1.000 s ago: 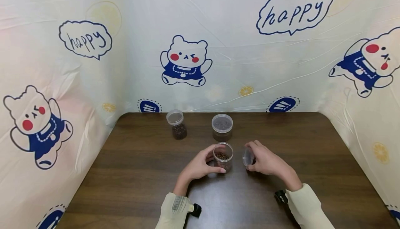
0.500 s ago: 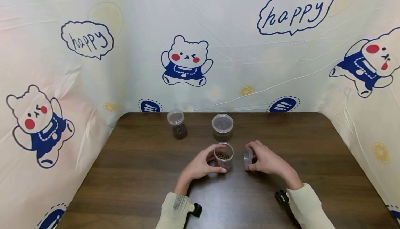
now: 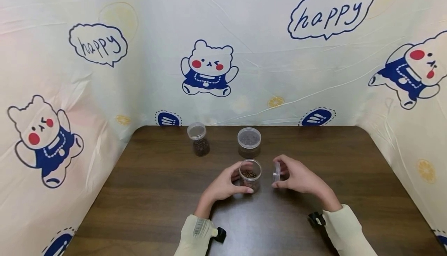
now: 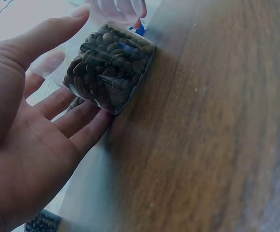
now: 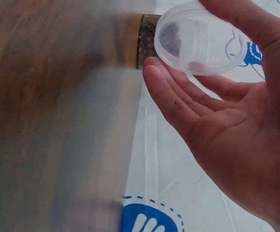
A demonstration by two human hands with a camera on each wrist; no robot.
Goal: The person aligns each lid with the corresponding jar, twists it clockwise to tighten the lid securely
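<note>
My left hand (image 3: 223, 182) grips an uncovered clear jar (image 3: 250, 186) from its left side, the thumb in front and the fingers curled behind. The jar stands upright on the table, and coffee beans (image 4: 108, 67) lie inside it. To the right of the jar and apart from it, my right hand (image 3: 297, 175) holds a clear round plastic lid (image 3: 276, 172) between thumb and fingers. In the head view the lid is turned edge-on. In the right wrist view its round, see-through face (image 5: 202, 41) shows between the thumb and the fingers.
Behind the jar stands a wide lidded jar (image 3: 249, 147) with dark contents. Further left is a slimmer lidded jar (image 3: 200, 146) of dark beans. The brown wood table (image 3: 150, 201) meets a printed cloth backdrop (image 3: 265, 73) at its far edge.
My right hand has shifted slightly, and the lid in it has turned from a tilted face to nearly edge-on. The left hand and its jar have stayed in place.
</note>
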